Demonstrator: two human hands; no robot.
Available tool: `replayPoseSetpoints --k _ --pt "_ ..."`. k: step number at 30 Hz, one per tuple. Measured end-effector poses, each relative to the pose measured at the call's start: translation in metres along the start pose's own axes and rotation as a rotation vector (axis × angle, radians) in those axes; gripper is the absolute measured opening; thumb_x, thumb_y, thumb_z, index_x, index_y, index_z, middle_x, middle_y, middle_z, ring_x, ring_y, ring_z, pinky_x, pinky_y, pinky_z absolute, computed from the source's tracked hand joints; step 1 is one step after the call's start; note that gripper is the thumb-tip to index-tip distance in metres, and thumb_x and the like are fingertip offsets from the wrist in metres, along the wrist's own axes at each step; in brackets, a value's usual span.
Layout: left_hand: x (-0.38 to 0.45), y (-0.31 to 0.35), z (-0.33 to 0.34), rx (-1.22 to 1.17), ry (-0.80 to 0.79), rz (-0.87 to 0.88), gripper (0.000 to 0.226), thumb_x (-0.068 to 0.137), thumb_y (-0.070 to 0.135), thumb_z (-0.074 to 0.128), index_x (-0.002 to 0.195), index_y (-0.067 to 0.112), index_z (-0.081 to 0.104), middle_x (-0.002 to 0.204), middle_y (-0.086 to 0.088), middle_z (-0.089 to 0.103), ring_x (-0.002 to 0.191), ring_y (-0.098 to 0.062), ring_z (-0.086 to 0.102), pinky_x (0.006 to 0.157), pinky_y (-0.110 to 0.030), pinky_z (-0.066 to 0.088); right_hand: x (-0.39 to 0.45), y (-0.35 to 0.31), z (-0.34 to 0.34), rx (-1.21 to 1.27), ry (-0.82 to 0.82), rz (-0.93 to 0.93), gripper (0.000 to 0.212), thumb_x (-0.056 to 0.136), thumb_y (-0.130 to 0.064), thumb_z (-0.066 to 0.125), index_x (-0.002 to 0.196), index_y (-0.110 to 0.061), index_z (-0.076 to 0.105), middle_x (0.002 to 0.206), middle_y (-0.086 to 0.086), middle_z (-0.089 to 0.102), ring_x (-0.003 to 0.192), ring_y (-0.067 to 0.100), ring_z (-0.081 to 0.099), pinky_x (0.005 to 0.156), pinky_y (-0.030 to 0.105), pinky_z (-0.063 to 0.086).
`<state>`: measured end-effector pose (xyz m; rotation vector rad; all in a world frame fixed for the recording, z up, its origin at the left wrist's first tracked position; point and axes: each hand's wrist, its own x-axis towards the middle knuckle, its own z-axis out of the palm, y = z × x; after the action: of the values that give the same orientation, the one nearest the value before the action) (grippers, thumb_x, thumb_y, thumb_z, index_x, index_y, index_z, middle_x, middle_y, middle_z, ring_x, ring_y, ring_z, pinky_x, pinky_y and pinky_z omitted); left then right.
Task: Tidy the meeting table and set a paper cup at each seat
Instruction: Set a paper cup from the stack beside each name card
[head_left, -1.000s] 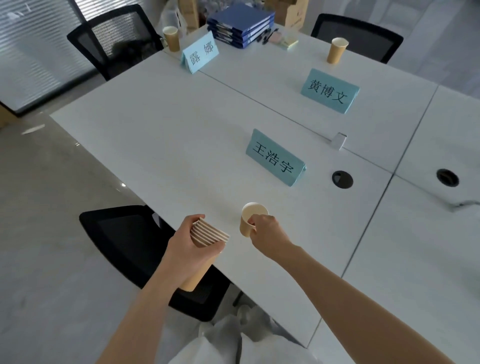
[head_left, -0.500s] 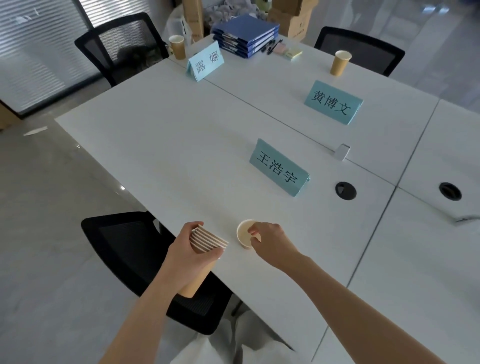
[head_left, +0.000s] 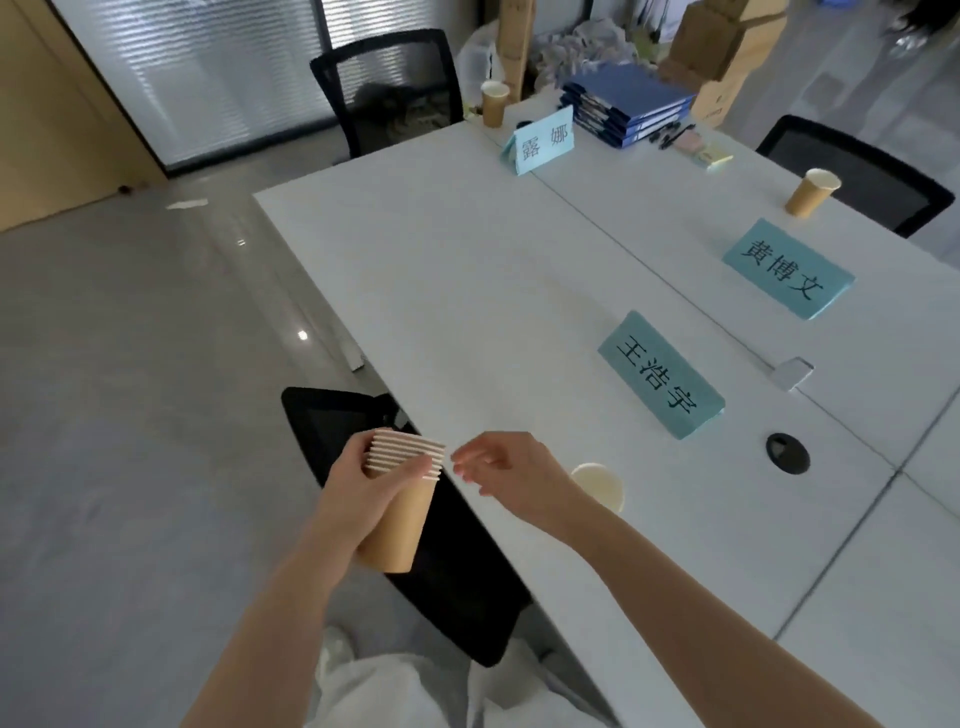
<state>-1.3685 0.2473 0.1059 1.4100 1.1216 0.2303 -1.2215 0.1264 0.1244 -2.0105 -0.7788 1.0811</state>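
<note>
While gripping the nested paper cup stack (head_left: 402, 499) in left hand (head_left: 358, 493), reaching with spread, empty right hand (head_left: 511, 470); risking pulling several stuck cups, or elbowing the placed cup (head_left: 602, 486) off the counter (head_left: 493, 291).

The table (head_left: 467, 270) is plain white, with one black round grommet (head_left: 787, 452) set in it. Three name cards (head_left: 661, 375) are pale teal with black characters. The cups in the stack (head_left: 400, 499) are kraft brown outside with white rims, the rims making fine stripes at the top. The lone cups (head_left: 812, 193) match: brown walls, cream-white inside. The folders (head_left: 627, 104) are deep blue with white edges. The chairs (head_left: 387, 83) are black mesh. The floor (head_left: 130, 389) is glossy grey, the boxes (head_left: 727, 47) tan cardboard, the blinds (head_left: 208, 67) white with thin horizontal lines. Sticky notes (head_left: 714, 155) show yellow and pink.
</note>
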Motion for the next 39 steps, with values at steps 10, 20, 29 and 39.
replayPoseSetpoints --k 10,20,29,39 --pt "0.057 -0.004 -0.168 -0.372 0.139 -0.111 0.036 0.084 0.025 0.074 0.115 0.021 0.056 0.106 -0.005 0.07 0.089 -0.02 0.068 0.076 -0.038 0.056 0.076 -0.114 0.145 0.192 -0.286 0.05 0.06 0.091 -0.027 0.063 0.143 -0.032 0.033 0.123 0.0 0.059 0.109 0.02 0.063 0.088 0.04 0.057" --pt "0.129 -0.004 -0.301 -0.578 0.073 -0.224 0.023 0.099 0.031 0.05 0.102 0.013 0.064 0.092 -0.011 0.075 0.069 -0.016 0.072 0.061 -0.034 0.061 0.164 -0.202 0.251 0.362 -0.304 0.059 0.069 0.09 -0.03 0.066 0.139 -0.052 0.024 0.118 -0.001 0.057 0.098 0.019 0.069 0.083 0.04 0.059" --pt "0.231 0.013 -0.368 -0.518 -0.002 -0.241 0.049 0.066 0.014 0.052 0.113 0.014 0.065 0.112 -0.013 0.07 0.1 -0.027 0.063 0.092 -0.049 0.048 0.272 -0.249 0.261 0.543 -0.254 0.13 0.051 0.088 -0.022 0.069 0.126 -0.038 0.039 0.117 0.008 0.063 0.097 0.024 0.071 0.082 0.045 0.059" --pt "0.391 0.103 -0.411 -0.175 -0.08 -0.021 0.063 0.066 0.021 0.08 0.122 0.035 0.055 0.12 0.003 0.061 0.101 -0.016 0.065 0.065 -0.022 0.054 0.452 -0.33 0.232 0.64 -0.156 0.129 0.048 0.09 -0.026 0.066 0.128 -0.029 0.037 0.12 0.01 0.064 0.098 0.025 0.071 0.087 0.047 0.057"
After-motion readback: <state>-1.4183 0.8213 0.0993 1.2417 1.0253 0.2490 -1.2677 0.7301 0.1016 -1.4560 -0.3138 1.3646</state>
